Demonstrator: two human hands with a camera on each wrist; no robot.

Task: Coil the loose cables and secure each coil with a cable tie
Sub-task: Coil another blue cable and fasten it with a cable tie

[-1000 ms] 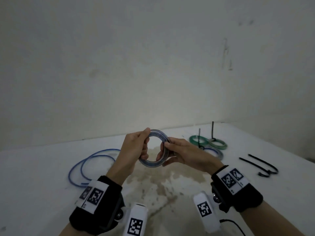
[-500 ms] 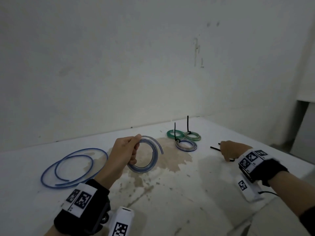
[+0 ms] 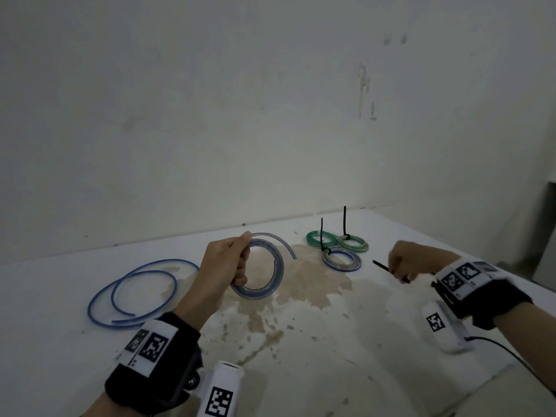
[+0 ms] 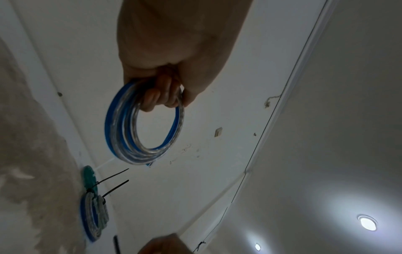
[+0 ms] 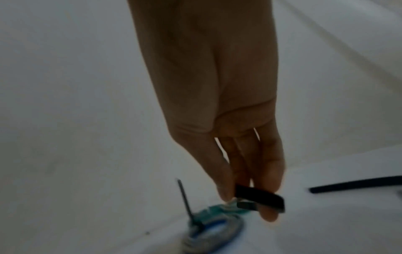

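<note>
My left hand [image 3: 234,260] grips a coil of blue and clear cable [image 3: 264,272] and holds it upright above the white table [image 3: 331,341]. One cable end springs loose off the top of the coil. In the left wrist view my curled fingers [image 4: 161,96] pass through the coil [image 4: 141,130]. My right hand [image 3: 403,263] is at the right of the table and pinches a black cable tie [image 3: 388,269]. In the right wrist view the tie [image 5: 259,197] sits between thumb and fingertips.
A loose blue cable [image 3: 135,293] lies in wide loops at the left. Three tied coils, one green [image 3: 320,239], one pale [image 3: 353,243], one blue-grey [image 3: 341,260], lie at the back. Another black tie [image 5: 356,185] lies on the table. The table edge runs down the right.
My right hand let go of the coil, reached right to the ties and picked one up. The coil stays in my left hand with one end sprung loose.
</note>
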